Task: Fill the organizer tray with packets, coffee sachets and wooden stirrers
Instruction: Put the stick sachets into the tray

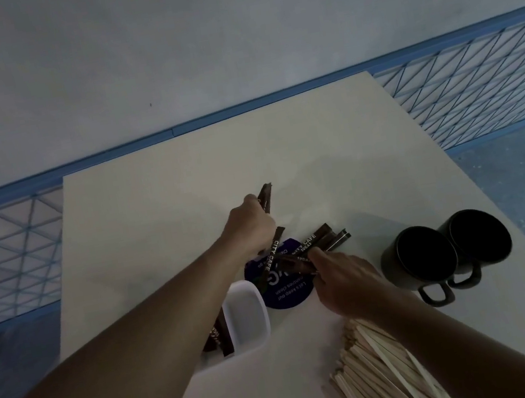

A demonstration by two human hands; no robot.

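Observation:
My left hand [251, 225] grips a bunch of dark brown sugar sticks whose ends poke out above and below the fist. My right hand [343, 275] pinches more brown "City Cafe" sugar sticks [322, 241] lying fanned over a round dark blue packet [286, 285]. Just below them stands the white organizer tray [247, 316]; my left forearm partly hides it, and a few brown sticks [218, 336] stand in its left compartment. A pile of pale wooden stirrers [380, 373] lies at the lower right, beneath my right forearm.
Two black mugs [443, 252] stand side by side right of my hands, handles toward me. The work surface is a white table [182, 184] against a grey wall. Blue wire-mesh shelving [478, 86] flanks the table on both sides.

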